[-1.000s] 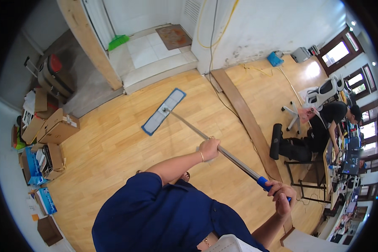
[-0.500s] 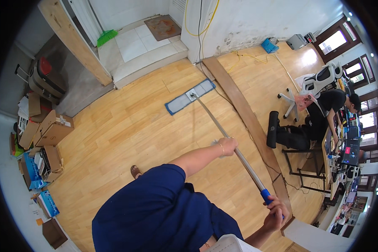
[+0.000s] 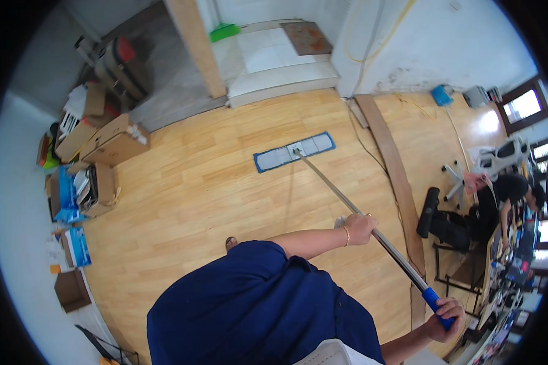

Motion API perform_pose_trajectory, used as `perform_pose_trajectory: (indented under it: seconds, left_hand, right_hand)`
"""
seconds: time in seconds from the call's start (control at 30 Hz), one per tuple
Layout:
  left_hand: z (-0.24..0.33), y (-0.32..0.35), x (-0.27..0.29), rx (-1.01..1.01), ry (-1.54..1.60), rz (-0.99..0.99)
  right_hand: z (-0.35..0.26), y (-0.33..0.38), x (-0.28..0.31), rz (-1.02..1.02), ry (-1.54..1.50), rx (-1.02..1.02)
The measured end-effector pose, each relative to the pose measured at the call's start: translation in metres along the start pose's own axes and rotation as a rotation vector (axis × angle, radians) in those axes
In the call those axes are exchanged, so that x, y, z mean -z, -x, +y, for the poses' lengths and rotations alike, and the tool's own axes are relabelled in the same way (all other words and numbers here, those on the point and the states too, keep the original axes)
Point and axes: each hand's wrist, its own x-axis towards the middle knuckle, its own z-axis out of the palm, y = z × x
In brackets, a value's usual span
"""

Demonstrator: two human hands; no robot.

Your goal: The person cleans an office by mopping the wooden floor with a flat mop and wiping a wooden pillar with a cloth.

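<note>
A flat mop with a silver pole slants across the view. Its wide blue-edged head lies flat on the wooden floor, a little ahead of me. My left hand is wrapped round the middle of the pole, with a bracelet at the wrist. Lower right, my right hand grips the blue handle end. Both hands are closed on the mop, and the navy sleeve covers my left upper arm.
A brown floor strip and a cable run along the right. Cardboard boxes and a suitcase stand at left. A step rises ahead, with a green broom. At right, a person sits at a cluttered desk.
The view has turned, so the room appears farther right. The mop head has slid left over the floor, away from the brown strip. Both hands keep their hold on the mop.
</note>
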Motion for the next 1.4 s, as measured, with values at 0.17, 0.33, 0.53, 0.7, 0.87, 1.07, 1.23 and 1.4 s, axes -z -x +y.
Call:
perform_pose_trajectory:
  seconds: [0.17,0.33,0.53,0.7,0.87,1.07,1.23,1.4]
  left_hand:
    - [-0.048,0.118,0.052,0.135,0.003,0.213]
    - [-0.126,0.263,0.103,0.358,-0.085,0.532]
    - [-0.219,0.449,0.166,0.755,-0.193,0.777]
    - [-0.298,0.581,0.192,0.888,-0.312,0.924]
    - [-0.338,0.682,0.195,0.998,-0.382,0.915]
    - [-0.323,0.672,0.185,1.400,-0.491,0.455]
    - [-0.269,0.583,0.167,1.271,-0.507,0.181]
    - [-0.190,0.473,0.080,1.031,-0.454,0.263]
  right_hand:
    - [0.000,0.005,-0.078,-0.164,-0.197,-0.023]
    - [0.019,0.015,-0.229,-0.485,-0.396,0.029]
    - [0.009,0.089,-0.413,-0.937,-0.690,-0.175]
    - [0.018,0.162,-0.525,-1.233,-0.735,-0.090]
    - [0.024,0.249,-0.596,-1.361,-0.845,-0.077]
    - [0.030,0.282,-0.563,-1.270,-0.784,-0.172]
    - [0.033,0.227,-0.459,-1.187,-0.648,-0.244]
    - [0.018,0.175,-0.296,-1.100,-0.541,-0.357]
